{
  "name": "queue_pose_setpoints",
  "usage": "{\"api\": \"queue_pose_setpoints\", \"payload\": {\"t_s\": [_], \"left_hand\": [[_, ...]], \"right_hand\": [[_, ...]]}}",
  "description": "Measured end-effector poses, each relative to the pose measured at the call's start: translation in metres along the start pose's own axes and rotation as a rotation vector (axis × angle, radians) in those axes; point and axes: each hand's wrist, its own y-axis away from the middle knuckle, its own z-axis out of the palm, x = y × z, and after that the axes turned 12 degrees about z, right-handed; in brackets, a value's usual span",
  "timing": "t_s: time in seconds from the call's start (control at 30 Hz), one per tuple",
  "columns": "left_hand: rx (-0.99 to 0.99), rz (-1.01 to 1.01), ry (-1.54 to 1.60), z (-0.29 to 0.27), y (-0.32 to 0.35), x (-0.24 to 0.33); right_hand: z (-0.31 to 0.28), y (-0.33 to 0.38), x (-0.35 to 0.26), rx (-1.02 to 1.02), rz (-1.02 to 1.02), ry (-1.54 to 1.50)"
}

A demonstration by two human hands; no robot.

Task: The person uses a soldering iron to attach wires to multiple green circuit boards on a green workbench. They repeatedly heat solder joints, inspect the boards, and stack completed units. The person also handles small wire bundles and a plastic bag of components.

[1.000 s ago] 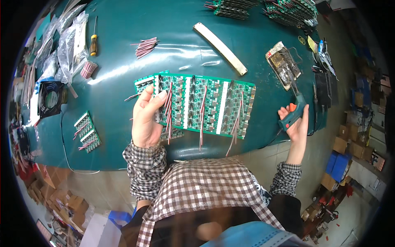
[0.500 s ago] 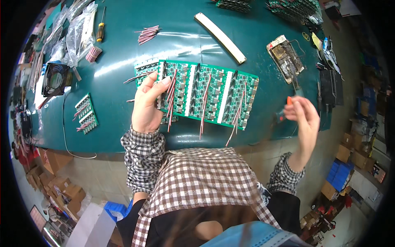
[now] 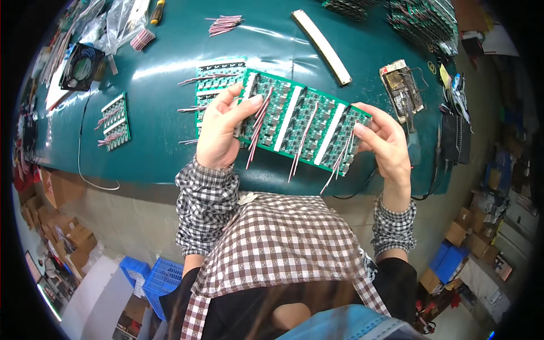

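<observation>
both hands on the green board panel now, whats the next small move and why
Probably lift the green circuit board panel a little higher and level it. The left hand and right hand grip its opposite ends, but red and white wire leads hang below it, close above the teal table.

Two hands (image 3: 218, 133); three green circuit board panels (image 3: 300, 122); one fan (image 3: 82, 59); one screwdriver (image 3: 157, 10).

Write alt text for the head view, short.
Both hands, left hand and right hand, hold a green circuit board panel with thin red-and-white wires above a teal table. More boards, a small fan and a white strip lie on it.
</observation>
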Motion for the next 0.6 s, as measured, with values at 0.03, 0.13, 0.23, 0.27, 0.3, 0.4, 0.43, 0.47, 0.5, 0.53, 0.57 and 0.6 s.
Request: {"api": "queue_pose_setpoints", "payload": {"t_s": [0.03,0.13,0.23,0.27,0.3,0.4,0.43,0.47,0.5,0.53,0.57,0.6], "left_hand": [[-0.002,-0.003,-0.001,0.001,0.001,0.000],[0.015,-0.004,0.021,-0.006,0.004,0.004],[0.019,-0.099,0.180,0.001,0.007,0.027],[-0.003,-0.081,0.181,-0.002,0.008,0.030],[-0.012,-0.066,0.179,-0.004,0.009,0.031],[-0.036,-0.031,0.179,-0.008,0.012,0.037],[-0.042,-0.018,0.161,-0.009,0.012,0.040],[-0.047,-0.005,0.146,-0.010,0.012,0.042],[-0.052,0.008,0.132,-0.012,0.011,0.044],[-0.070,-0.005,0.165,-0.013,0.011,0.048],[-0.066,-0.006,0.176,-0.016,0.010,0.051],[-0.063,-0.006,0.187,-0.018,0.009,0.053]], "right_hand": [[0.000,-0.002,0.002,0.010,-0.006,-0.003],[0.002,-0.008,0.009,0.049,-0.014,-0.038],[0.005,-0.008,0.013,0.035,0.053,-0.105],[0.006,-0.009,0.016,0.013,0.053,-0.120],[0.010,-0.010,0.017,0.009,0.042,-0.130],[0.023,-0.011,0.016,0.015,0.015,-0.149],[0.026,-0.013,0.017,0.019,0.021,-0.149],[0.027,-0.015,0.017,0.025,0.028,-0.146],[0.029,-0.017,0.017,0.031,0.036,-0.143],[0.034,-0.019,0.017,0.015,0.033,-0.156],[0.038,-0.020,0.016,0.025,0.040,-0.148],[0.042,-0.022,0.015,0.035,0.047,-0.140]]}}
